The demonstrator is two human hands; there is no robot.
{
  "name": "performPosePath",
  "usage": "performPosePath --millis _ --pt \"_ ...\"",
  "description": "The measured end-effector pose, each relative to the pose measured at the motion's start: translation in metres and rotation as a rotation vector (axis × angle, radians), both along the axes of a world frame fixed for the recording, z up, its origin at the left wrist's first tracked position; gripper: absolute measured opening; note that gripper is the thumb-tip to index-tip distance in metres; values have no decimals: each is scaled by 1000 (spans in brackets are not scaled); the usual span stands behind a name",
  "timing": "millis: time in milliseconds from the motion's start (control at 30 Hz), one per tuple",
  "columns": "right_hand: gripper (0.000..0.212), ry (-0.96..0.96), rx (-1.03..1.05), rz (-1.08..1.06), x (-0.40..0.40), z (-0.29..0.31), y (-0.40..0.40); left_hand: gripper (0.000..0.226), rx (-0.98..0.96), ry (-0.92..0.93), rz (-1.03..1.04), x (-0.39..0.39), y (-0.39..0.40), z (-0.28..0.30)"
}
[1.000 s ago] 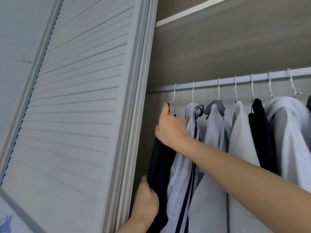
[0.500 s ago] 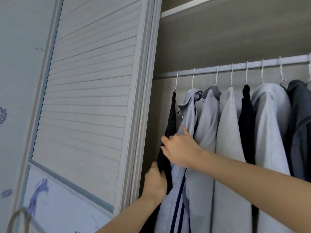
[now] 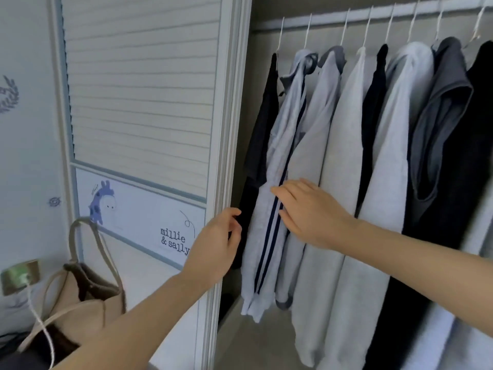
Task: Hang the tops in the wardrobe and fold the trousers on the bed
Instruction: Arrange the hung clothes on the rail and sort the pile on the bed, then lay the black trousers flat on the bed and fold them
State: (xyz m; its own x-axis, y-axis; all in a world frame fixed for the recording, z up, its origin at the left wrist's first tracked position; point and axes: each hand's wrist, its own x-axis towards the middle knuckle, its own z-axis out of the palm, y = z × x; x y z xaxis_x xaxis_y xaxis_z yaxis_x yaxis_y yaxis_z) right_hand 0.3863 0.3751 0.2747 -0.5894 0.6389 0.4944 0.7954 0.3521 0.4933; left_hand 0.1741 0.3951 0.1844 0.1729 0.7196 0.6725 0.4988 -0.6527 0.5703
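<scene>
The left hand [image 3: 216,241] is reaching up from seven o'clock, fingers loosely curled beside the black top [image 3: 262,124] at the row's left end; whether they are pinching it cannot be told. The right hand [image 3: 306,212] is stretching in from four o'clock, fingers straight, resting flat on the striped grey top [image 3: 277,166]. Eight tops are hanging on eight hangers from the rail [image 3: 373,12].

Tops [image 3: 346,156] hang side by side from the wardrobe rail [image 3: 373,13], right of the sliding door [image 3: 144,97]; a tote bag [image 3: 80,300] sits lower left.
</scene>
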Motion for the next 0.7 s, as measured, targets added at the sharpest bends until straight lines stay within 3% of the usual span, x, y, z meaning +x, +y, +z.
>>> performPosePath --millis 167,433,700 --pt "39 134 -94 136 -19 -67 -59 26 -101 129 151 -51 -76 -67" --pt "39 386 -422 287 -50 -151 -122 15 -308 -65 340 -84 -182 -125" --pt "31 559 -708 548 -60 -202 -185 13 -488 -245 619 -49 -305 -173"
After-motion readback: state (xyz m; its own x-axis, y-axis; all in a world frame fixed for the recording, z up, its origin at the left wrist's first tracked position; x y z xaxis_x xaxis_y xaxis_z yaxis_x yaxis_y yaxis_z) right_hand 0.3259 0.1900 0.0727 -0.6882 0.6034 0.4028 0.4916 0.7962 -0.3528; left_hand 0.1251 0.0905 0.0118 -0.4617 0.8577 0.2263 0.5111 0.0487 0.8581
